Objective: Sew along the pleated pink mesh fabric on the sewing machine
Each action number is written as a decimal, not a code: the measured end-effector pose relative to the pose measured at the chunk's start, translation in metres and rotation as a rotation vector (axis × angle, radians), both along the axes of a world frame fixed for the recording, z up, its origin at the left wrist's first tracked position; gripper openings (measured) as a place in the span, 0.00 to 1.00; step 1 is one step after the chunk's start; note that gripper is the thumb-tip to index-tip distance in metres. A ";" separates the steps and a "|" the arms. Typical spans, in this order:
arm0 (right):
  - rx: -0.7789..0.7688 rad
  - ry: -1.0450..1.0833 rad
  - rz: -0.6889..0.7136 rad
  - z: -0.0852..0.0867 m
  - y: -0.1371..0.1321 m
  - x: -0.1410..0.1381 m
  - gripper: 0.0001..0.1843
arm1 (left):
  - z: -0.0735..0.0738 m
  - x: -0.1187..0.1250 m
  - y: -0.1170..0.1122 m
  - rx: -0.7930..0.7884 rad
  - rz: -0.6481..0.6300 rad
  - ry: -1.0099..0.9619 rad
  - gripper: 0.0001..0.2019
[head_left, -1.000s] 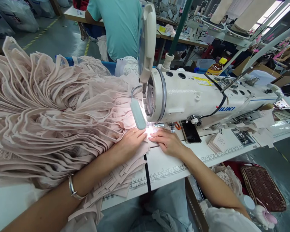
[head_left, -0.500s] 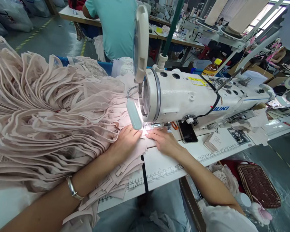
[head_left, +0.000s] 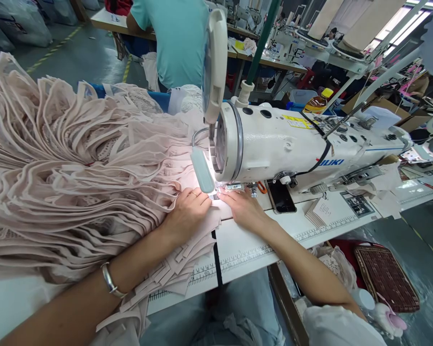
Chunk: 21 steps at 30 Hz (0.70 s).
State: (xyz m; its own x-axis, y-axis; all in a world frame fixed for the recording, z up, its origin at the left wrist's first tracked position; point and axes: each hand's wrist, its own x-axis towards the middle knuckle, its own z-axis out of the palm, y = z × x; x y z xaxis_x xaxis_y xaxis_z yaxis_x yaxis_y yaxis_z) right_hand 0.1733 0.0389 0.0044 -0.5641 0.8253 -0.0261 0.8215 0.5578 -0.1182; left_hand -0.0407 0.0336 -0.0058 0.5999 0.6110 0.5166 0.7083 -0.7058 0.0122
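A white sewing machine (head_left: 270,144) stands before me, a small lamp (head_left: 202,170) lighting its needle area. Under its head, a pale pink fabric piece (head_left: 222,209) lies on the table. My left hand (head_left: 187,212), with a ring, has its fingers curled together on the fabric's left side. Across from it, my right hand (head_left: 246,209) lies with fingers stretched out on the fabric beside the presser foot. The needle itself is too small to make out. A big pile of pale pink garment pieces (head_left: 94,180) rests against my left forearm, and layered fabric ends (head_left: 182,264) hang toward me.
A phone (head_left: 282,197) and orange-handled snips (head_left: 261,187) lie right of my right hand. Paper cards (head_left: 319,212) are farther right. Printed rulers (head_left: 245,257) run along the table's front edge. A person in a turquoise shirt (head_left: 182,43) sits beyond the machine.
My left fingers have drawn back slightly from the needle area and curled more. My right hand stays almost in place on the fabric. The view has shifted slightly.
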 end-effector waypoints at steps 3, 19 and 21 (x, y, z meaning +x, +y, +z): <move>-0.028 -0.025 0.023 0.001 0.002 0.000 0.34 | 0.002 0.001 -0.001 0.029 0.009 0.019 0.17; 0.018 0.032 -0.111 -0.013 0.010 -0.001 0.25 | -0.010 0.002 -0.007 -0.227 0.264 0.107 0.12; 0.040 0.037 -0.130 -0.018 0.013 -0.001 0.22 | -0.012 0.004 0.001 -0.227 0.310 0.135 0.12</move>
State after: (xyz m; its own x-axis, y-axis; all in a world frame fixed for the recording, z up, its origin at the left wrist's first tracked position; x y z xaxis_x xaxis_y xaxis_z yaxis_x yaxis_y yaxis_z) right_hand 0.1727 0.0519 -0.0132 -0.4523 0.8915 0.0274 0.8827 0.4518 -0.1295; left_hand -0.0365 0.0349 -0.0174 0.4223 0.8630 0.2773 0.8932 -0.4483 0.0350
